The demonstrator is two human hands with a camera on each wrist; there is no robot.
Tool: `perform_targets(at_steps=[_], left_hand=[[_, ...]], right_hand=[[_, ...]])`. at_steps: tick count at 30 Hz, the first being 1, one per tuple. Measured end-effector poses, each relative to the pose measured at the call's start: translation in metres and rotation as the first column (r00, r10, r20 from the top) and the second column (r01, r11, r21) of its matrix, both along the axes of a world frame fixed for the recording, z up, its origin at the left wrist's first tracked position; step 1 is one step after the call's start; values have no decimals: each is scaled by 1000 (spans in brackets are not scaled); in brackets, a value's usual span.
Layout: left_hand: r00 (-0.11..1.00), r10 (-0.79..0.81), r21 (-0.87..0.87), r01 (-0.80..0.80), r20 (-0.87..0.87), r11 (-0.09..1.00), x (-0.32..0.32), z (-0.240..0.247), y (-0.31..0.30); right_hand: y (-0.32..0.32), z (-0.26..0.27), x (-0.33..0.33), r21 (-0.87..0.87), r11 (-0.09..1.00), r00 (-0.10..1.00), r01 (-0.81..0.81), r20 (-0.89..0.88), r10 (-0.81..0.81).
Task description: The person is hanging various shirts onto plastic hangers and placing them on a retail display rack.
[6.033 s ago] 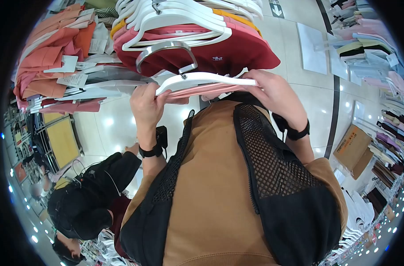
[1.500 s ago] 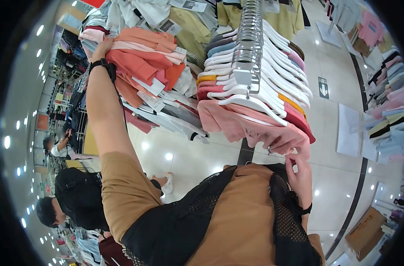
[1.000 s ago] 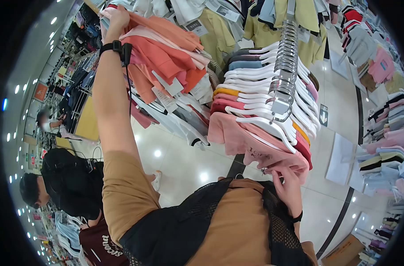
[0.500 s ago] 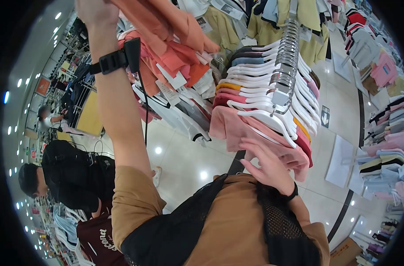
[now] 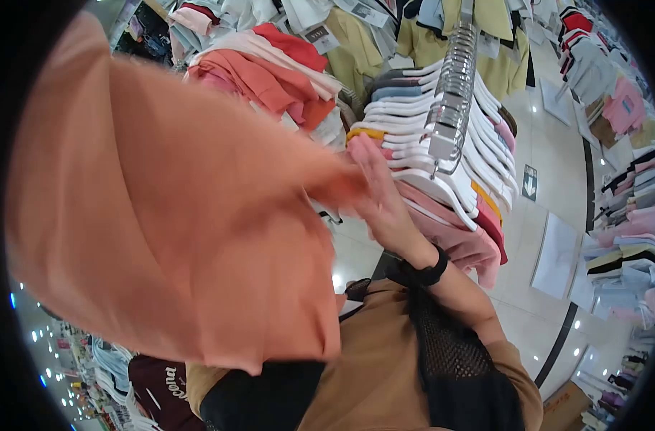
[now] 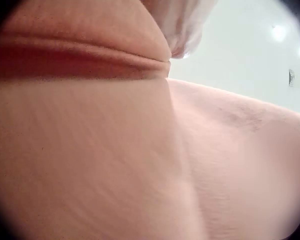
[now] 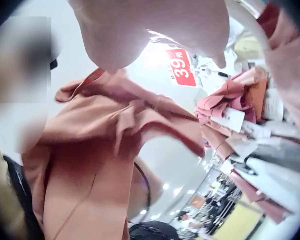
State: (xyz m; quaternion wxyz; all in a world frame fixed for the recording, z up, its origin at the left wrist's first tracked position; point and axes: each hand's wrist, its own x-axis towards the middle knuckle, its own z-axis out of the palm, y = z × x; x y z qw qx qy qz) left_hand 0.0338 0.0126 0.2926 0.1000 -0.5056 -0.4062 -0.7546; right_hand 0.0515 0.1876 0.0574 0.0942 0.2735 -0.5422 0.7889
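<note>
A large orange garment, blurred, fills the left of the head view and hides most of the left arm. Skin of my left hand shows close up in the left wrist view, beside folded fabric; the fingertips are hard to make out. My right hand has its fingers extended at the garment's right end, touching or nearly touching it, in front of the hanging pink shirt. In the right wrist view the orange garment spreads loosely below the right hand.
White hangers with shirts hang on a metal rail at centre right. Folded orange and red clothes lie behind the raised garment. A red price sign shows in the right wrist view. More clothes stand across the tiled floor.
The orange garment has come off the pile, up and toward the head camera. My right hand has moved from the pink shirt up and left to the garment's end.
</note>
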Motion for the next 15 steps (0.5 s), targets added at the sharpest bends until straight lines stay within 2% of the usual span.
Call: perform_targets(at_steps=[1, 2, 3, 4, 5, 7, 8, 9, 10, 11, 13, 15], left_hand=[[1000, -20, -11, 21, 24, 1000, 6, -4, -1], [998, -36, -33, 38, 52, 999, 13, -9, -4], [994, -49, -42, 53, 94, 998, 19, -14, -5], [990, -77, -75, 86, 122, 993, 26, -23, -6], [982, -96, -88, 111, 163, 990, 32, -30, -5], [966, -104, -92, 129, 237, 987, 36, -43, -4], [959, -89, -86, 116, 269, 990, 36, -50, -6], [950, -52, -63, 75, 308, 995, 35, -54, -9], [936, -10, -39, 25, 352, 999, 29, -59, -15], [917, 19, -9, -16, 399, 1000, 19, -62, -25], [881, -76, 3, 84, 466, 996, 6, -72, -50], [861, -104, -11, 126, 498, 992, 2, -84, -58]], right_hand=[[-3, -2, -3, -100, 994, 999, -46, 19, 48], [-2, -3, 0, -144, 978, 976, -149, 139, 169], [0, -2, 5, -202, 949, 922, -243, 255, 290], [1, 0, 8, -319, 871, 817, -374, 332, 472], [2, -2, 12, -330, 871, 806, -365, 356, 473], [7, -8, 20, -458, 556, 548, -693, 165, 820], [11, -7, 24, -483, 504, 487, -716, 172, 856], [17, 0, 33, -500, 505, 483, -704, 185, 856], [23, 9, 42, -369, 636, 569, -677, 286, 771], [24, 6, 47, -319, 686, 617, -654, 300, 728], [27, 0, 58, -213, 775, 704, -595, 326, 631], [32, -8, 64, -45, 816, 718, -576, 448, 532]])
